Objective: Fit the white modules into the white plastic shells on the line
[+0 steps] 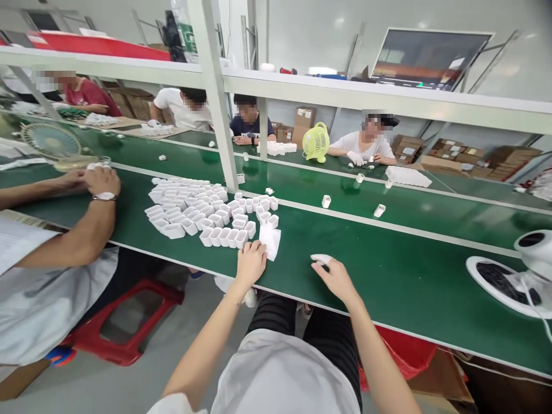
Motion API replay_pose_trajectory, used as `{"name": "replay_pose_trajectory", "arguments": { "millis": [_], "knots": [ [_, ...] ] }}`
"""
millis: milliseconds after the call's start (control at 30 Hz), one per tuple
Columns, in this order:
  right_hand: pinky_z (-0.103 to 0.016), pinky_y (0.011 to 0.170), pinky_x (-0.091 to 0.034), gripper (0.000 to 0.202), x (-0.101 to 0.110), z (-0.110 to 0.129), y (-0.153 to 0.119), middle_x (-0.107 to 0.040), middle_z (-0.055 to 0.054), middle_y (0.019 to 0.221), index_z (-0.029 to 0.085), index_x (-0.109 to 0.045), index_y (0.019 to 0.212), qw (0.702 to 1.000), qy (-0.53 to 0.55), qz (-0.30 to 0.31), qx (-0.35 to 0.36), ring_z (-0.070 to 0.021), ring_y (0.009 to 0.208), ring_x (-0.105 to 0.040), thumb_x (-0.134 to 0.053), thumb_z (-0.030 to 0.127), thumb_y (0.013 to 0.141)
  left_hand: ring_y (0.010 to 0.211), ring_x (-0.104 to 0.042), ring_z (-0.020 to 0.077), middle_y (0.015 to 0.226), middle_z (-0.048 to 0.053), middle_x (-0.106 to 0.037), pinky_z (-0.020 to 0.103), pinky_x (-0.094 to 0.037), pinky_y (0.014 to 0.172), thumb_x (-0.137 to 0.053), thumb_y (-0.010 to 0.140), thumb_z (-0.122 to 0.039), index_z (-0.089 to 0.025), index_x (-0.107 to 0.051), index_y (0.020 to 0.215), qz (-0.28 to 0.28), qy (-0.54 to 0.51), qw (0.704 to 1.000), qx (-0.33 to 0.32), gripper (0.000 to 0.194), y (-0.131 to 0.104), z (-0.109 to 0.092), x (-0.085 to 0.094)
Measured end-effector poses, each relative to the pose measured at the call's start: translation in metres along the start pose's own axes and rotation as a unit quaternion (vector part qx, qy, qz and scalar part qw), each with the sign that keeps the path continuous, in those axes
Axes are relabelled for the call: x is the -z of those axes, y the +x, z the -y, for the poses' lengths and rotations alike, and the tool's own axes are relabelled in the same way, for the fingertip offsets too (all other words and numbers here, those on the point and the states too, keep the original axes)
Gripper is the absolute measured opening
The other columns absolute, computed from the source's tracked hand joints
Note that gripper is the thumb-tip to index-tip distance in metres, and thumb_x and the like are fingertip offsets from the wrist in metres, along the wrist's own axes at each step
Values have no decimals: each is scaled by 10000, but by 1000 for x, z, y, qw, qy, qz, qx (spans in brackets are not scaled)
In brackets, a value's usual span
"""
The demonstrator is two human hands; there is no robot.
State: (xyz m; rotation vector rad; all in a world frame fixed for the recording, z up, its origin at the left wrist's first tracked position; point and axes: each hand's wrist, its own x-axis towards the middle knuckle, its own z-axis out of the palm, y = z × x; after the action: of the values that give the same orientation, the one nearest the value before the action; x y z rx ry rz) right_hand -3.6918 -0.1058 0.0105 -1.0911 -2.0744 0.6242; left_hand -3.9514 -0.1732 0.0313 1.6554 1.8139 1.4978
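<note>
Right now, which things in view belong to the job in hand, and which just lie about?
Job, apparently: white sheet at left hand; open white containers; white piece at right hand.

Lying about: lime-green fan; red stool; cardboard boxes.

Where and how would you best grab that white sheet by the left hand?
Probably pinch its right edge, coming from the right: the white sheet looks thin and that edge lies free on the green table, while the left hand is at its near-left side and white containers crowd its far side.

pale wall (319, 34) | grey floor (168, 356) | red stool (90, 336) | white raised shelf (366, 95) | dark framed panel (431, 57)
</note>
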Motion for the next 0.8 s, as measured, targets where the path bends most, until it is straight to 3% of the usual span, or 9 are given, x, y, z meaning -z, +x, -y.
{"name": "replay_pose_trajectory", "arguments": {
  "millis": [67,133,200,267,367,633,800],
  "knots": [
    [-347,849,-507,295,-30,23,15,-717,-55,937,194,-677,1094,999,7,29,11,-187,883,-661,-562,379,894,1156,-468,397,961,139,-656,549,-308,1044,-631,718,-211,-189,-651,680,-3,-11,1000,7,48,4,2,1],
    [-334,791,-519,328,-52,44,24,-700,-50,926,168,-643,1123,999,5,38,8,-162,820,-653,-583,406,904,1024,-552,336,887,106,-657,469,-414,954,-618,742,-257,-193,-621,651,8,-40,999,14,111,0,-3,-1],
    [-322,738,-519,337,-65,59,28,-678,-32,862,154,-649,1032,999,-11,43,-3,-145,750,-631,-604,459,895,804,-604,253,771,64,-646,374,-492,781,-575,793,-336,-192,-623,690,27,-81,996,29,184,-9,-10,-5],
    [-309,709,-512,336,-70,68,27,-641,-8,761,150,-644,861,998,-32,52,-13,-128,688,-601,-596,480,901,621,-572,184,652,21,-603,298,-487,632,-537,827,-404,-188,-629,746,42,-123,990,48,248,-17,-15,-7],
    [-301,723,-504,357,-65,74,24,-613,2,725,156,-602,743,996,-51,68,-8,-119,683,-586,-554,452,937,547,-533,142,584,-14,-557,254,-474,578,-564,810,-442,-182,-619,757,41,-177,980,75,271,-22,-21,-9],
    [-305,722,-496,317,-35,68,14,-590,1,743,145,-586,781,993,38,101,46,-121,683,-568,-499,385,969,673,-642,189,672,19,-646,325,-563,672,-662,704,-544,-177,-600,739,64,-298,943,132,374,-18,-36,-12],
    [-316,805,-518,318,-24,54,12,-678,-49,926,194,-630,1041,982,160,94,44,-191,895,-641,-442,429,937,672,-635,178,655,5,-633,321,-550,686,-689,703,-525,-177,-583,719,54,-317,936,142,364,-15,-43,-15]
  ]
}}
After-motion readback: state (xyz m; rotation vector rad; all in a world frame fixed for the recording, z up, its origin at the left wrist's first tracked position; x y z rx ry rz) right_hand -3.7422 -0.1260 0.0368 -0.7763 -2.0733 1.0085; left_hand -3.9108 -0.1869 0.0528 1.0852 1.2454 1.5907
